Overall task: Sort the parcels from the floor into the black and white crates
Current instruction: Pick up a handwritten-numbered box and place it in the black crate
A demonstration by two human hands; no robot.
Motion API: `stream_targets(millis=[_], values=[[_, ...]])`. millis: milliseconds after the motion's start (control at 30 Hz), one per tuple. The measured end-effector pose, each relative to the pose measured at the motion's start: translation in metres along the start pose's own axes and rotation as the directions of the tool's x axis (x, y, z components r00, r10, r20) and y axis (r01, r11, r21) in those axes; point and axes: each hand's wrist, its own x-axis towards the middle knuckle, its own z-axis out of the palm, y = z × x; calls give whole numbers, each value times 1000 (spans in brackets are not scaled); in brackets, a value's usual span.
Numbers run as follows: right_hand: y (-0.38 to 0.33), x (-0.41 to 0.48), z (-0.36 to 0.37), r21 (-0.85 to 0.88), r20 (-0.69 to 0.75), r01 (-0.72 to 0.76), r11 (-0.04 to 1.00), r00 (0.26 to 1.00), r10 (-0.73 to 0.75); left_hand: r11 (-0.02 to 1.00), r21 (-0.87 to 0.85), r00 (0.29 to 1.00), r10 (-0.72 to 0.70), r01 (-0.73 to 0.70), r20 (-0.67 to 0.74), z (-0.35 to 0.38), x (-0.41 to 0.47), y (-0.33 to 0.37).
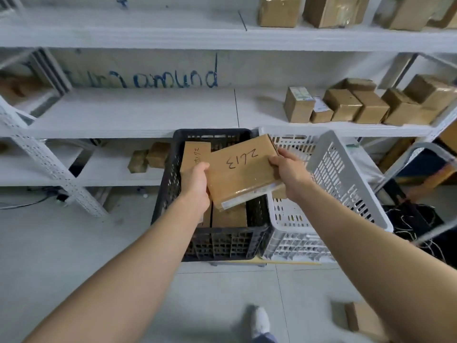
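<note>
The left grip (196, 184) and right grip (286, 173), fingers curled on opposite edges, hold the marked parcel (243, 172) above the black crate (222, 241), which already contains other parcels (196, 151), while a blurred parcel (361, 320) on the near-right floor (74, 243) suggests the sorting is unfinished.

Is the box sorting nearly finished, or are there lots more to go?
Partly done. The black crate already holds parcels, including an upright parcel by its left wall. In hand: the left hand and right hand grip a pen-marked parcel over that crate. Still to sort: at least one blurry floor parcel at the bottom right.
</note>
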Motion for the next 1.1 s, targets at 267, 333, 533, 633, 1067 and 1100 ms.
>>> stream_targets(millis=[267, 333, 533, 633, 1067, 1100], values=[[-10, 139, 30, -161, 108, -46, 986, 992, 64, 991, -100, 984, -102, 88, -147, 35, 87, 6], [-8, 171, 38, -184, 109, -58, 981, 991, 79, 983, -124, 975, -152, 133, -162, 47, 111, 2], [7, 248, 66, -266, 206, -36, 963, 974, 93, 938, -251, 928, -297, 239, -226, 67, 161, -21], [17, 275, 80, -368, 246, -5, 930, 964, 103, 903, -325, 910, -358, 280, -211, 73, 175, -29], [71, 334, 125, -585, 233, -67, 808, 941, 246, 814, -425, 832, -515, 397, -209, 73, 251, -53], [74, 336, 127, -588, 238, -68, 806, 938, 253, 809, -428, 828, -521, 403, -207, 72, 255, -53]])
